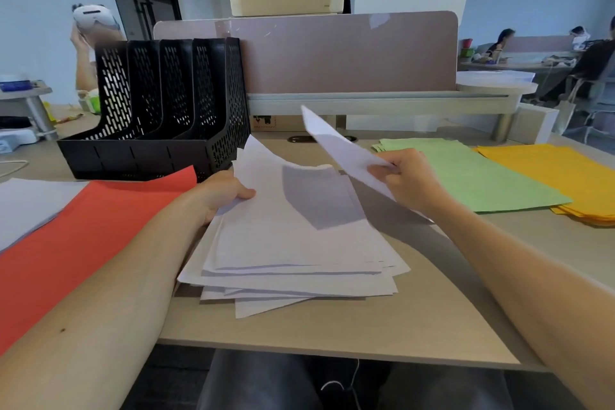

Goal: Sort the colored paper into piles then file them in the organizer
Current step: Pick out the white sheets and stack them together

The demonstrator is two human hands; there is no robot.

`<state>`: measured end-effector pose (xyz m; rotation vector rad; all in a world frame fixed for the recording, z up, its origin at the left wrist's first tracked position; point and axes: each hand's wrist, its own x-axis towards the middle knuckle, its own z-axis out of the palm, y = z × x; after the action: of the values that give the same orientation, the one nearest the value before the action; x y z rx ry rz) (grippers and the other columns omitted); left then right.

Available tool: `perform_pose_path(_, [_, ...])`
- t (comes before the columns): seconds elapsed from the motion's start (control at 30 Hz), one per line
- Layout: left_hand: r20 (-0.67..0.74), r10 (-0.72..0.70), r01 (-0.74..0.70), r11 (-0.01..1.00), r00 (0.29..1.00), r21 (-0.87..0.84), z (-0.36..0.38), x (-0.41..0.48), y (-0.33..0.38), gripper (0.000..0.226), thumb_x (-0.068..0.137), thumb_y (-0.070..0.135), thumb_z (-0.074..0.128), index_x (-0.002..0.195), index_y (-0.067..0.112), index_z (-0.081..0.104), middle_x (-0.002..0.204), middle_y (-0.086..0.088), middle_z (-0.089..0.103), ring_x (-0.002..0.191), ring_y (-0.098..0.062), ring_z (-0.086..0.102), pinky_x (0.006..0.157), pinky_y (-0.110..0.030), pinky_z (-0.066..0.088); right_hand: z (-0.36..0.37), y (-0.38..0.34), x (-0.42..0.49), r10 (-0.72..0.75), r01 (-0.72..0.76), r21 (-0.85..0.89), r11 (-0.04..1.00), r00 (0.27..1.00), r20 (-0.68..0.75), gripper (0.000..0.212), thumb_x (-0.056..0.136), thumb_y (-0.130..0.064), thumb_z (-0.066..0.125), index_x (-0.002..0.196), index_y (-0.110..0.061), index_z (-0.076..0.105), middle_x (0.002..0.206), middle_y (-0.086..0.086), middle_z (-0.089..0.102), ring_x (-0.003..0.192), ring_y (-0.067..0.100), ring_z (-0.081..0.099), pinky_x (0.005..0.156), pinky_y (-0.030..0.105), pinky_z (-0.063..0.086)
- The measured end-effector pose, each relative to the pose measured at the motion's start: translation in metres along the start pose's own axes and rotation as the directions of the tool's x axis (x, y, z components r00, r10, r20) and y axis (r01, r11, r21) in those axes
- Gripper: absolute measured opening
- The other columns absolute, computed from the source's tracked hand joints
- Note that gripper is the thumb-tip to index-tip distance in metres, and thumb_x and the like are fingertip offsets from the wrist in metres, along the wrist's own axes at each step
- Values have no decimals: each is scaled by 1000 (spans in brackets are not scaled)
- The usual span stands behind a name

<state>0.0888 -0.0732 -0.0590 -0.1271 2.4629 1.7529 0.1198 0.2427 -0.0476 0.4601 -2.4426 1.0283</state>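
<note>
The right hand (pixel 411 181) is pinching one white sheet (pixel 336 148) by its near corner and holding it tilted in the air above the desk (pixel 366 326), between the white stack (pixel 293 250) and the green pile (pixel 482 176). The left hand (pixel 223 193) is gripping the left edge of the white stack, thumb on top. The upper sheets there are curling upward. The fingers under the paper are hidden.

The white stack is lying at the centre of the desk with its sheets fanned and its edges uneven. A red pile (pixel 76 230) is lying to its left, partly over a pale pile (pixel 30 203) at the far left. A yellow pile (pixel 559 173) is lying beyond the green pile at the right. The black organizer (pixel 159 100) is standing at the back left, and no paper is showing in its slots.

The step in hand appears to be the peeling of single sheets from the stack, so sorting is likely near its end and filing is not yet begun.

Recommended procedure:
- The left hand should be pressing the stack flat while the right hand is lifting, so that only one sheet is separating.
- The lifted sheet should be checked on both faces for colour before it is placed.
- Each sheet should be laid square on its pile. Ragged edges are likely to catch on the organizer dividers.
- A loose corner pinch is risking a fold or a drop.
</note>
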Motion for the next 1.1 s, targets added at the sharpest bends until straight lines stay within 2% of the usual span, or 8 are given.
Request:
perform_pose_path(0.13, [-52,29,-34,996,998,-84,0,4,-3,28,90,-10,56,116,-1,63,105,-14,68,94,-29,66,96,-43,50,2,-8,-8,-213,192,107,976,946,246,25,90,-6,67,86,-29,76,77,-23,70,73,-4,62,66,9,44])
perform_pose_path(0.23, [-89,-3,-5,997,996,-80,-5,4,-3,18,80,1,72,97,3,67,102,-17,65,90,-31,62,81,-33,51,3,-7,-6,-312,306,71,950,898,310,18,84,-5,73,93,-20,79,97,-7,73,92,6,64,79,14,52])
perform_pose_path(0.43, [-200,3,10,998,980,68,-2,11,-4,49,95,47,58,127,9,54,120,-2,55,102,-22,52,85,-30,37,8,-9,-3,-451,487,2,874,808,379,22,78,-4,77,89,-23,80,107,-11,69,108,11,52,84,11,38])
perform_pose_path(0.6, [101,23,-21,1000,995,-18,3,3,-5,91,52,63,88,123,13,62,117,-2,71,99,-17,70,84,-32,54,16,-8,-4,-410,459,-23,888,814,411,25,77,-7,80,84,-31,79,119,-16,58,125,20,45,96,33,39])
perform_pose_path(0.77, [169,143,-121,983,975,-138,12,4,-10,53,67,2,81,117,12,66,121,-11,70,110,-27,68,95,-40,52,31,-10,-7,-236,326,-155,933,876,421,45,76,1,80,81,-44,74,134,-22,43,136,16,29,110,43,31])
perform_pose_path(0.87, [105,185,-154,956,977,-249,18,0,-7,43,85,-20,57,110,15,64,118,-10,69,107,-29,65,92,-41,52,29,-7,-4,-95,179,-341,923,964,250,59,84,12,59,118,-36,67,149,-7,38,139,19,28,113,46,28])
perform_pose_path(0.97, [4,270,-256,917,963,-306,23,-10,4,48,89,-19,52,123,13,59,114,-5,69,99,-20,69,82,-32,56,17,-3,4,217,-221,79,972,975,50,39,94,-9,54,132,-17,54,128,7,57,119,24,53,93,32,45])
perform_pose_path(1.1, [-112,377,-392,853,919,-345,17,-15,31,46,90,-13,56,121,20,61,110,1,72,104,-21,69,82,-31,56,-2,-13,20,365,-474,491,731,879,306,37,89,-45,65,113,-18,60,110,-6,65,98,14,62,90,32,49])
